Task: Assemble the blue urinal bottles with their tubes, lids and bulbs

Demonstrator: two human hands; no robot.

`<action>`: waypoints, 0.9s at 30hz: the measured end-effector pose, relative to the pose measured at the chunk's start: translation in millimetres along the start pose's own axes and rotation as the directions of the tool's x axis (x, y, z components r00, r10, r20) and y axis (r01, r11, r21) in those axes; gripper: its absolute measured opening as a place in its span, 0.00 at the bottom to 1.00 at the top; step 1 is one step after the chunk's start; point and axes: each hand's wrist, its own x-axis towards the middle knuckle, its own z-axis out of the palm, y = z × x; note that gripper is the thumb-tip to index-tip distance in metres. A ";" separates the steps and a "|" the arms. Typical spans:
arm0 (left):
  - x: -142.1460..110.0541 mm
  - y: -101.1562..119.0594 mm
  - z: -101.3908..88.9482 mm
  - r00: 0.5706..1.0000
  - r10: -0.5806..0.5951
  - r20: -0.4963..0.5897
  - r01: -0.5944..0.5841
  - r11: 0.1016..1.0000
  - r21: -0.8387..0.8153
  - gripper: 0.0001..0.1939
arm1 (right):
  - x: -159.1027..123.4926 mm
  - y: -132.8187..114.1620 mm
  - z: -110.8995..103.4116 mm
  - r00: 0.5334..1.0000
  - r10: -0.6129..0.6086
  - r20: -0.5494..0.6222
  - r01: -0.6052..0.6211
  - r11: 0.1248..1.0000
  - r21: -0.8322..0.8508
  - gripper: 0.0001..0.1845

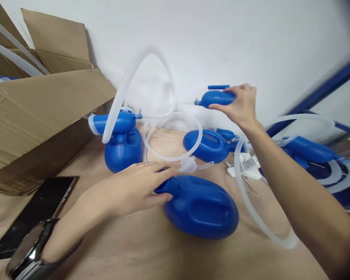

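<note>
Head view: our left hand [131, 190] curls narrow round the neck of a blue plastic bottle [201, 208] lying on the table [151, 252]; likely light, stiff, slick, best gripped there. Our right hand [239, 105] clasps a second blue bottle [216, 98].

This seems a small packing workshop: an open cardboard carton [41, 116] stands at ten o'clock, a blue metal rack [323, 89] at two o'clock, and many blue plastic containers [200, 208] lie on the worktop [151, 252].

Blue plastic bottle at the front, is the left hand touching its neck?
Touching: the head view shows the left hand closed around the narrow neck of the oval blue plastic bottle.
</note>
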 end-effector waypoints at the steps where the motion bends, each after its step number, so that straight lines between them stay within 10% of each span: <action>1: 1.5 0.4 1.7 1.000 -0.006 0.010 0.006 1.000 0.003 0.31 | -9.8 -11.1 -13.9 0.995 0.024 -0.102 -0.024 1.000 -0.002 0.35; 9: 21.5 -1.9 29.9 0.985 -0.039 -0.166 0.023 0.995 -0.101 0.35 | -118.3 -103.8 -81.2 0.929 0.138 -0.344 -0.079 0.981 0.179 0.24; 18: 32.9 -7.5 35.8 0.966 -0.031 -0.256 -0.057 0.942 -0.330 0.30 | -190.5 -112.1 -28.5 0.951 0.291 -0.100 -0.123 0.657 0.744 0.29; 27: 12.3 8.7 26.1 0.984 -0.024 -0.175 0.009 0.996 -0.085 0.35 | -164.3 -91.4 -7.8 0.943 0.331 -0.026 -0.171 0.552 0.816 0.32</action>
